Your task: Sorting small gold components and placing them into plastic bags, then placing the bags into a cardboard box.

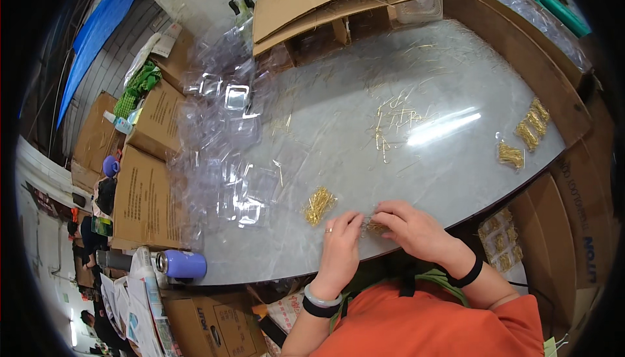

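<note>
Close to the near table edge, my left hand (342, 246) and my right hand (416, 230) meet with fingertips bent inward. Between them is a small clear plastic pack (375, 226) with gold wire pieces in it, partly hidden by the fingers. The left thumb and forefinger pinch at its left side, while my right fingers curl over its right side. Just beyond the left hand lies a pile of gold wire pieces (319, 205). Farther off, loose gold wire hooks (397, 119) are scattered about the middle of the table.
Many clear plastic blister shells (237, 96) heap along the left side. Filled packs (511, 155) rest at the right edge. A cardboard box with compartments (345, 5) stands at the back. A purple bottle (182, 264) lies at the near left corner, beside cardboard cartons (146, 194).
</note>
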